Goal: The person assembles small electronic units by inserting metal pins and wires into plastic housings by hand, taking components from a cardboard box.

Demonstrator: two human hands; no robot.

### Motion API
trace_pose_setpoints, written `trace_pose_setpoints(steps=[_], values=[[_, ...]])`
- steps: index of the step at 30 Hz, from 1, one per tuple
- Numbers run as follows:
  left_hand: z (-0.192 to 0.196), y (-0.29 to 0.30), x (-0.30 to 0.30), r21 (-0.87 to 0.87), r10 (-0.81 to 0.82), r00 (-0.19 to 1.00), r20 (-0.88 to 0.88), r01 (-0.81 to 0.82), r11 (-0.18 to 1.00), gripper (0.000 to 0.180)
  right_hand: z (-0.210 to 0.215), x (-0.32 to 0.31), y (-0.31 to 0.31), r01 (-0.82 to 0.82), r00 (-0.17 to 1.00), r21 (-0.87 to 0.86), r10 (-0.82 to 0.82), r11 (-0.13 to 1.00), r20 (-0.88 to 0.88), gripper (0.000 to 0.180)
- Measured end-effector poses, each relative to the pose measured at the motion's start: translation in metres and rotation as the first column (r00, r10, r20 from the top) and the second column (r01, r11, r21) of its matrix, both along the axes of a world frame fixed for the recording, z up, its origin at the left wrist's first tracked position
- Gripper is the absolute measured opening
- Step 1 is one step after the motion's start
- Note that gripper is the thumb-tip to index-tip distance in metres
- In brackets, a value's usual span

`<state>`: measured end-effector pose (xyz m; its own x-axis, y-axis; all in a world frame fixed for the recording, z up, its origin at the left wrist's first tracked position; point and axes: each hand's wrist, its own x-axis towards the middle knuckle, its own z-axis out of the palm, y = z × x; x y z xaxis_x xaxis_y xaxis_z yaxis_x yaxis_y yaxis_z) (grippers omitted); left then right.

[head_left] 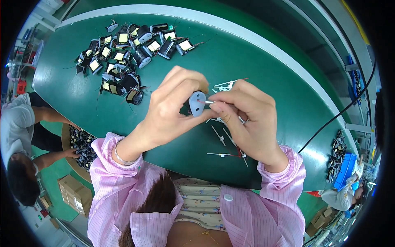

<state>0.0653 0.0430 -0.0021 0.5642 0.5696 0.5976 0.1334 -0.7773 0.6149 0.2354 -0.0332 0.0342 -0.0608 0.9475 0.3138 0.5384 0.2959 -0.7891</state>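
My left hand is closed around a small black device whose grey, teardrop-shaped end cap faces right and has several dark holes. Between thumb and forefinger, my right hand pinches a thin white stick. A short reddish tip on the stick meets the cap at one of its holes; how deep it goes I cannot tell. Beneath and around my right hand lie more thin white sticks with small clear collars, some with red ends. My right hand partly hides them.
Many similar black devices with yellow pads and loose wires are heaped at the table's far left. More black parts lie by a blue bin at the right edge. A co-worker reaches into a round container of parts at left.
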Motion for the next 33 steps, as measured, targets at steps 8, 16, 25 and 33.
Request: trace_pose_setpoints(steps=[8,16,25,33], values=[[0.012,-0.002,-0.009,-0.195,-0.102,0.983,-0.155,0.071,0.978,0.041,-0.011,0.001,0.002,-0.043,0.999,0.068,0.042,0.997,0.013,0.012],[0.017,0.007,-0.019,-0.655,-0.241,0.968,0.068,0.226,0.721,0.033,-0.003,0.005,0.008,0.017,0.999,0.172,-0.026,0.985,0.048,0.011],[0.012,0.012,-0.023,-0.714,-0.246,0.958,0.145,0.274,0.644,0.021,-0.008,0.011,0.018,-0.115,0.982,0.205,0.081,0.972,0.169,0.013],[0.016,0.006,-0.020,-0.489,-0.302,0.951,0.061,0.292,0.822,0.020,-0.001,0.005,0.010,-0.120,0.974,0.156,0.085,0.981,0.212,0.012]])
